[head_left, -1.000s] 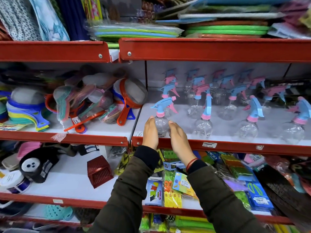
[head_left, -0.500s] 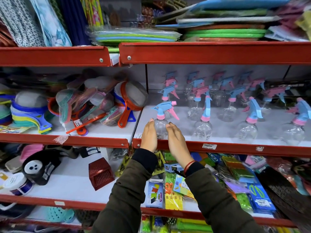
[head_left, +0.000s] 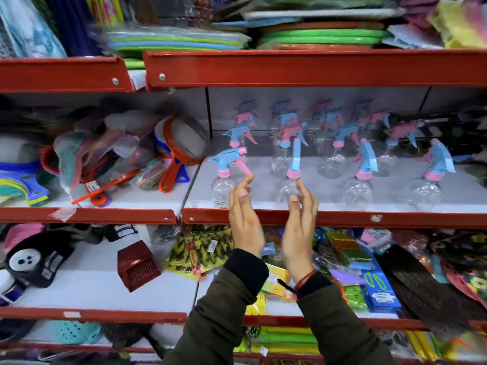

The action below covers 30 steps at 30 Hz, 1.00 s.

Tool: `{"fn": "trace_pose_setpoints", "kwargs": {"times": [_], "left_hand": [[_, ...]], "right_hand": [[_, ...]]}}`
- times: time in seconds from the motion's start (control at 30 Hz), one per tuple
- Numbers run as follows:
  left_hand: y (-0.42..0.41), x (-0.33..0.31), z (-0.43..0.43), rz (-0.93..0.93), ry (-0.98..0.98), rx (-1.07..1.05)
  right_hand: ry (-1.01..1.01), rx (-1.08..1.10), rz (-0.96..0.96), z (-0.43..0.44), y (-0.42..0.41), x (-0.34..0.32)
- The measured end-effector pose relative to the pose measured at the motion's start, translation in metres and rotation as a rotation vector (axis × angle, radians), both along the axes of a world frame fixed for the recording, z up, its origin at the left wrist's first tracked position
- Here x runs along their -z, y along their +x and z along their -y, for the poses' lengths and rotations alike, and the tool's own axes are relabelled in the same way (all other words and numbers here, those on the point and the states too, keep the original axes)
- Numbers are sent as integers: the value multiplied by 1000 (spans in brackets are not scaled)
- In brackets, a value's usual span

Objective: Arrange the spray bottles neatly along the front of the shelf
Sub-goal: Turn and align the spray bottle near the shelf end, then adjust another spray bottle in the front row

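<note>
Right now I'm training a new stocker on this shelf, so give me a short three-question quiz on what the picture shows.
1. True or false: the left hand is gripping the leftmost bottle.
2. How many bottles stand in the front row along the shelf lip? A) two B) four C) six
3. Fill in: the right hand is open just in front of the ______ front bottle from the left.

Key: 1. False, the hand is open beside it. 2. B. 3. second.
</note>
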<state>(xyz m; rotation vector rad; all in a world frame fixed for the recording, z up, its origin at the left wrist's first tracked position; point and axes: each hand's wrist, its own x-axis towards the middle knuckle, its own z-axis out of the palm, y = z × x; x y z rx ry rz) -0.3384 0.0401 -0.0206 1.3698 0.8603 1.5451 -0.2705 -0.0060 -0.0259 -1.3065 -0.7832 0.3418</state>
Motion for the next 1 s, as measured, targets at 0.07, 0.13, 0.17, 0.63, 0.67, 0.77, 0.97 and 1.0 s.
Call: {"fn": "trace_pose_setpoints", "kwargs": {"times": [0.07, 0.13, 0.17, 0.63, 0.67, 0.77, 0.97, 1.0], "left_hand": [[19, 1, 11, -70, -29, 78], [35, -2, 13, -159, -106, 152], [41, -6, 12, -189, -160, 185], [107, 63, -80, -118, -474, 312], [100, 46, -72, -125, -457, 293], [76, -17, -21, -159, -413, 207], [76, -17, 2, -226, -344, 139], [78, -17, 2, -233, -349, 144]], "right_hand": [[-33, 38, -18, -2, 23, -4], [-105, 5, -34, -12, 45, -9], [-143, -29, -35, -17, 55, -11], [-289, -195, -51, -1, 80, -9], [-282, -196, -54, -1, 81, -8], [-289, -178, -48, -6, 88, -10], [-317, -220, 15, -18, 90, -16], [-317, -230, 14, -17, 88, -16]]}}
